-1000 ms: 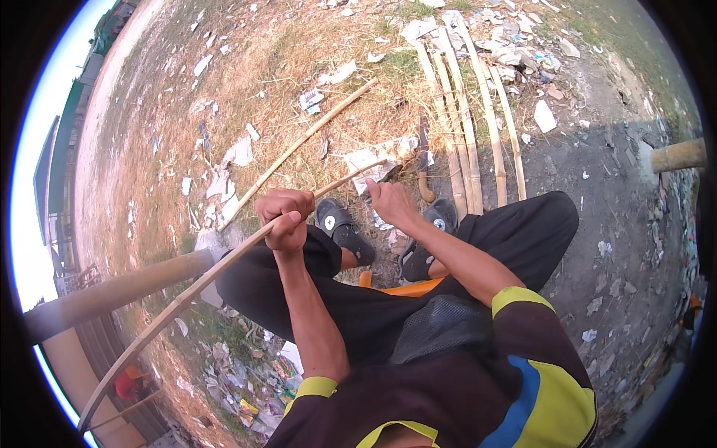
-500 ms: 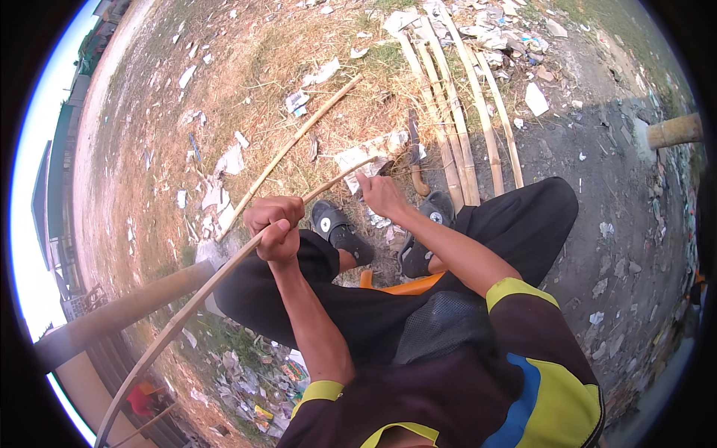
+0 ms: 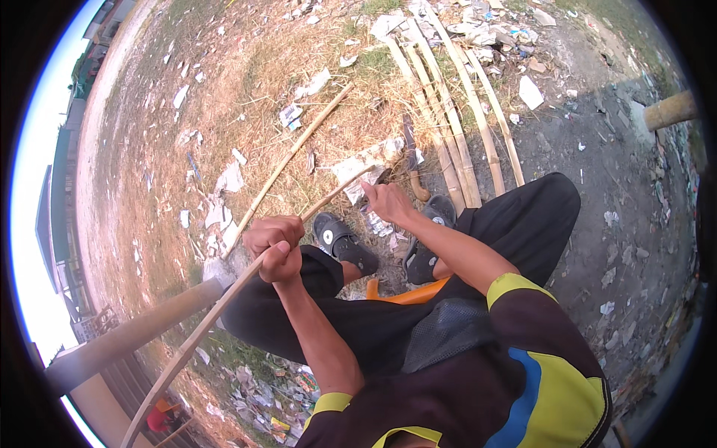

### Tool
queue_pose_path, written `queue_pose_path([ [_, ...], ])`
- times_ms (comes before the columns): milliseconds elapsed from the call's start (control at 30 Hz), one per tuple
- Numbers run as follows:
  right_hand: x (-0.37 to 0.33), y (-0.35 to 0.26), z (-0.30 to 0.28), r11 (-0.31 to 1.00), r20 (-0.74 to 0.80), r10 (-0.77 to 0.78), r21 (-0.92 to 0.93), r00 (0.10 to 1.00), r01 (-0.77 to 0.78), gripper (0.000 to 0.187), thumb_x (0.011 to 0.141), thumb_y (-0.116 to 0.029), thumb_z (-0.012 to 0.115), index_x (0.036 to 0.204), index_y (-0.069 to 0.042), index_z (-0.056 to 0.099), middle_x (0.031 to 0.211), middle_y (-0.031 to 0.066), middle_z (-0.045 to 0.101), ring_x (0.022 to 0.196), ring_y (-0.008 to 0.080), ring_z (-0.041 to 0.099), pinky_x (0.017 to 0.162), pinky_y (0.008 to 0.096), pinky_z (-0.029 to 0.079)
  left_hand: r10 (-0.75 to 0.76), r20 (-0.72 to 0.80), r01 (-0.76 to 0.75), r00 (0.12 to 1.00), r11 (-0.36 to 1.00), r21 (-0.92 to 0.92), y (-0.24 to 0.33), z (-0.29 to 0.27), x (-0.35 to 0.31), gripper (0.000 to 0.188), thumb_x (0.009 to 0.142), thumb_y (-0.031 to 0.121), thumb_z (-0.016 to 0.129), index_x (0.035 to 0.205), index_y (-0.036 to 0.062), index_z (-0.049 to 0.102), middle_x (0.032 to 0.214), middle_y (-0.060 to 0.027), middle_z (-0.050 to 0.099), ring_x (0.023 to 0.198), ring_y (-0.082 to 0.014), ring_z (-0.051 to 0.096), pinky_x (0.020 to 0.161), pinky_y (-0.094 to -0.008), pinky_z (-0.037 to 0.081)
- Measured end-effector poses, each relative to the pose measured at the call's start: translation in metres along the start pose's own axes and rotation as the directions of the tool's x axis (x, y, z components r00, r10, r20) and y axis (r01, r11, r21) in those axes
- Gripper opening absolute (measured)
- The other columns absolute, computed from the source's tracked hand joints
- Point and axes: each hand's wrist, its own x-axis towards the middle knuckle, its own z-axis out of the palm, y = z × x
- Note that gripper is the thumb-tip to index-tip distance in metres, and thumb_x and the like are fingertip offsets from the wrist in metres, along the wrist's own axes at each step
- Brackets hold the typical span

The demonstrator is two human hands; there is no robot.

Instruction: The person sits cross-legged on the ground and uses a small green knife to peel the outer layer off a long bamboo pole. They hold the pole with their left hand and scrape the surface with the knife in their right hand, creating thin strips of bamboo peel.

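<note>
My left hand (image 3: 274, 245) is wrapped in a fist round a long split bamboo strip (image 3: 196, 336). From the fist the strip slants down past the lower left edge, and its thin far end rises to the right, close to my right hand (image 3: 388, 204). The fingers of my right hand are curled closed by that end; a small dark shape shows just beyond them, and what they hold, if anything, is hidden. On the ground past my right hand lies a machete (image 3: 420, 185) with a curved brown handle and dark blade.
Several bamboo strips (image 3: 478, 123) lie side by side ahead, and a single bamboo piece (image 3: 299, 145) lies to the left. A thick bamboo pole (image 3: 142, 328) stands near my left knee. My sandalled feet (image 3: 337, 235) flank scattered litter; an orange seat edge (image 3: 411, 296) shows beneath me.
The strip's lower left part has shifted slightly right and looks straighter. My right hand has moved slightly right and down; my left hand keeps its grip. The view has shifted a little.
</note>
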Motion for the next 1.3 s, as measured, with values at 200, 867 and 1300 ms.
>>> queue_pose_path([
  [200, 0.013, -0.018, -0.013, 0.991, 0.042, 0.122, -0.056, 0.992, -0.12, 0.073, 0.099, -0.049, 0.028, 0.074, 0.007, 0.068, 0.074, 0.0318, 0.063, 0.079, 0.0469, 0.064, 0.075, 0.0519, 0.051, 0.008, -0.017, -0.008, 1.0, 1.0, 0.011, -0.003, -0.004, 0.004, 0.035, 0.066, 0.009, 0.051, 0.047, 0.0067, 0.022, 0.039, -0.0014, 0.024, 0.034, -0.0112, 0.017, 0.037, -0.0292, 0.016],
  [867, 0.033, 0.041, -0.001, 0.911, -0.032, 0.238, -0.339, 0.971, -0.234, 0.063, 0.098, -0.047, 0.032, 0.089, 0.002, 0.071, 0.085, 0.0262, 0.067, 0.092, 0.0406, 0.065, 0.081, 0.0502, 0.051, 0.044, -0.082, -0.038, 0.996, 0.996, 0.076, -0.004, 0.003, 0.002, 0.033, 0.067, 0.008, 0.048, 0.048, 0.0058, 0.022, 0.041, -0.0026, 0.024, 0.035, -0.0109, 0.017, 0.037, -0.0293, 0.016],
  [1300, -0.029, -0.091, -0.018, 0.985, 0.071, -0.091, 0.151, 0.993, 0.079, 0.071, 0.1, -0.047, 0.023, 0.078, 0.009, 0.063, 0.083, 0.0346, 0.06, 0.089, 0.0499, 0.058, 0.085, 0.053, 0.043, 0.086, -0.543, -0.08, 0.835, 0.996, 0.035, -0.011, -0.008, -0.011, 0.035, 0.079, 0.011, 0.046, 0.053, 0.0114, 0.023, 0.049, 0.0019, 0.021, 0.045, -0.0095, 0.017, 0.045, -0.0294, 0.017],
])
